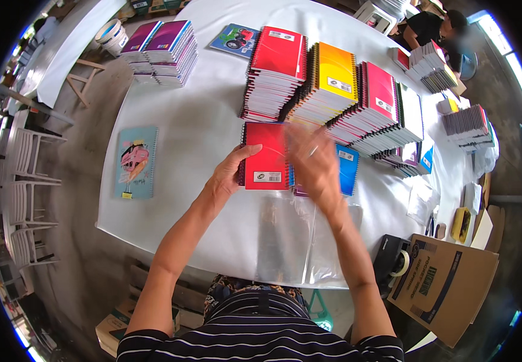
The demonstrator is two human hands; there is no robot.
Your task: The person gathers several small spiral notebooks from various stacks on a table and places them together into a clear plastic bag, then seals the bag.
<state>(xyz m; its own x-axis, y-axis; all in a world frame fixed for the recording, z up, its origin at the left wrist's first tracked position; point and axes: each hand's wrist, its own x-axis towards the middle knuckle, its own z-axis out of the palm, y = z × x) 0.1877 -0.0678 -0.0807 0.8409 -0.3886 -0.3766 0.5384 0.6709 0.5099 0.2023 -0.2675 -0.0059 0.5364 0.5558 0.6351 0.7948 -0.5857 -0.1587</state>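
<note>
My left hand (230, 170) grips the left edge of a red spiral notebook (267, 149), its thumb lying on the cover. The notebook is over the white table, just in front of the tall stacks. At its right edge is my right hand (318, 161), its fingers smeared by motion, so whether they hold anything is unclear. Partly hidden behind that hand lies a blue notebook (348, 172). Clear plastic sleeves (285, 232) are spread nearer to me. Beyond the hands stand a red stack (278, 53), a yellow stack (336, 63) and a pinkish-red stack (381, 87) of spiral notebooks.
A light-blue notebook (136, 161) lies at left, with purple notebook stacks (167, 45) behind it. More notebook stacks (466, 125) stand at right. A black tape dispenser (390, 256) and an open cardboard box (448, 280) are near right. Another person (428, 30) sits far right.
</note>
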